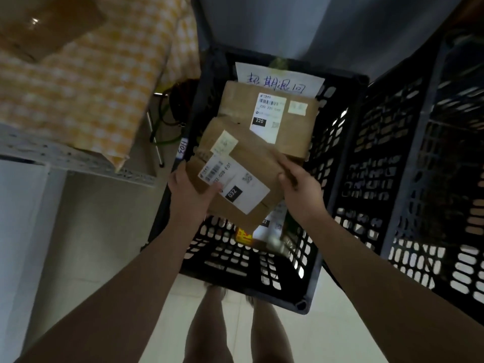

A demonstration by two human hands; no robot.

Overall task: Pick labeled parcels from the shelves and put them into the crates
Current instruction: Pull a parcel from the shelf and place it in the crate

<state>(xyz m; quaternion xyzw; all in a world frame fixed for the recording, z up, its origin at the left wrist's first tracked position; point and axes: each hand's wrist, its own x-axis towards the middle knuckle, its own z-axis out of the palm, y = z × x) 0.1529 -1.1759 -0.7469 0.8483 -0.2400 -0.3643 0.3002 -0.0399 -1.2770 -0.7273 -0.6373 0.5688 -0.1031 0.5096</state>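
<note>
Parcel 032 (pixel 235 176), a brown cardboard box w/ a white shipping label, sits mid-frame in the head view. It is held tilted over the black crate (pixel 251 286), just below parcel 220 (pixel 285 111), which lies inside toward upper centre. The left hand (pixel 188 189) grips its lower-left edge, thumb across the label. The right hand (pixel 301 187) clasps the right edge, fingers (pixel 284 163) curled onto the top face. Can't tell if the two parcels touch.

Handling, as a guess: the cardboard looks stiff, taped and a bit dented, prob. light since it's carried by the edges. The matte surface shouldn't slip. Best hold is on opposite side edges, clear of the label.

Hard to see: blur smears the small print, so only "032" and "220" read. The handwritten paper note (pixel 277 77) at the crate's far wall is partly covered. Under parcel 032 a yellow item (pixel 243 235) shows only in part. The second crate (pixel 392 179) at right is dark inside, contents unclear. The shelf (pixel 78 159) at left, w/ a checked cloth (pixel 91 87), is cut off by the frame edge.
</note>
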